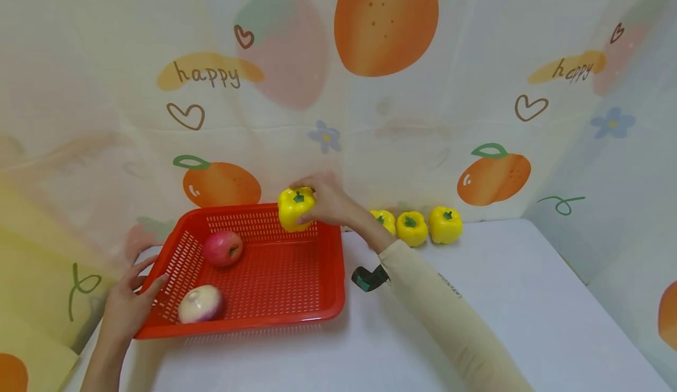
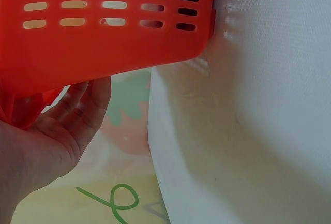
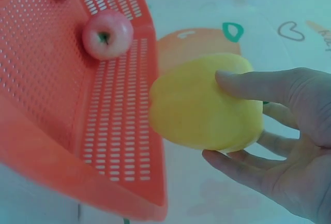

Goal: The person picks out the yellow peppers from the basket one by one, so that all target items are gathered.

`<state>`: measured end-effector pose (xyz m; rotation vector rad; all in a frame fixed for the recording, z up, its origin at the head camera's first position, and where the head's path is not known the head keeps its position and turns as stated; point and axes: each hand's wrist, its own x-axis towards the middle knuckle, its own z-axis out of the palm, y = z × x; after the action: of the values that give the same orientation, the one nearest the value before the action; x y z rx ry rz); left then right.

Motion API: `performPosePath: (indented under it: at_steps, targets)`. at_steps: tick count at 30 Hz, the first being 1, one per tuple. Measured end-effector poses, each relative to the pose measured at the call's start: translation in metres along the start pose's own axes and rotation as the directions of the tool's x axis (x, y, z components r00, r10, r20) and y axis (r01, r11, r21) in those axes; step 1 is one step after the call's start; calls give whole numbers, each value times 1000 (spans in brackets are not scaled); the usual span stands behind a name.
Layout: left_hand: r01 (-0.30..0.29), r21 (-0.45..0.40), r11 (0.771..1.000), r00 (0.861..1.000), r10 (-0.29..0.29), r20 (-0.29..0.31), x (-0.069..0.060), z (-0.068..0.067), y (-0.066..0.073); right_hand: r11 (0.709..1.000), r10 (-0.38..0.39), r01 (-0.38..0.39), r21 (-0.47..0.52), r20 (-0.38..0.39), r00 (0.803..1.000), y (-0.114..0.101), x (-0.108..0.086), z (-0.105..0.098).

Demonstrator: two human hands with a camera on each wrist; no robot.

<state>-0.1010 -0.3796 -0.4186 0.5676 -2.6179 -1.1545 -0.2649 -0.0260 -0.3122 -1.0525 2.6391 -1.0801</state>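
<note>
My right hand (image 1: 330, 199) grips a yellow bell pepper (image 1: 294, 208) over the far right part of a red plastic basket (image 1: 275, 320). In the right wrist view the thumb and fingers clasp the pepper (image 3: 201, 105) from both sides. On the basket's left rim, my left hand (image 1: 129, 301) holds on, thumb inside and fingers around the outer side; the left wrist view shows those fingers (image 2: 93, 107) under the rim. Inside the basket lie a red apple (image 1: 223, 248) toward the back and a white and purple onion (image 1: 200, 304) at the front left.
Three more yellow bell peppers (image 1: 445, 225) stand in a row right of the basket, one partly hidden by my right forearm. The white table (image 1: 508, 286) meets a fruit-printed cloth backdrop (image 1: 391, 110) behind. Its left edge runs beside the basket.
</note>
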Motion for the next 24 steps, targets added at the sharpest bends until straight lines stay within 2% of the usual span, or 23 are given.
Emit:
performPosePath:
  at_steps: [6,9,17,24]
  targets:
    - [13,9,1000,1000,-13,4,0,0,1,999,16,-15,32,-16,1000,8,-7,-8]
    - [6,11,1000,1000,-6,3,0,0,1,999,20,-19,25,-24,1000,13,-10,-11]
    - [30,6,1000,999,-30,15,0,0,2,999,26,-26,26,-17,1000,23,-17,-21]
    - [15,-1,1000,1000,-15,3,1,0,2,999,29,-28,46,-21,999,25,-26,-32]
